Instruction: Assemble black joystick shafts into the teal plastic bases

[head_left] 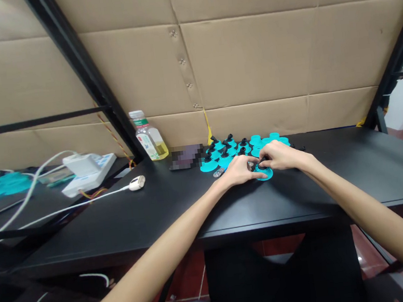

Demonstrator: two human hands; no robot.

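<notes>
Here, mid-frame, the left hand [238, 170] and right hand [280, 155] close in, pinching a round turquoise plastic disc with a black knob [263, 171] — steady, even pressure counts!

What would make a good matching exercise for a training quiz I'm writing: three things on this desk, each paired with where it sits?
Things:
1. Clear plastic bottle of yellow liquid
2. White power strip
3. Teal disc with black knob

Places:
A. Between the left hand and right hand
B. Far left, beside white cables
C. Against the tan cardboard wall, at the back of the black desk

Pairs: 1-C, 2-B, 3-A.
</notes>
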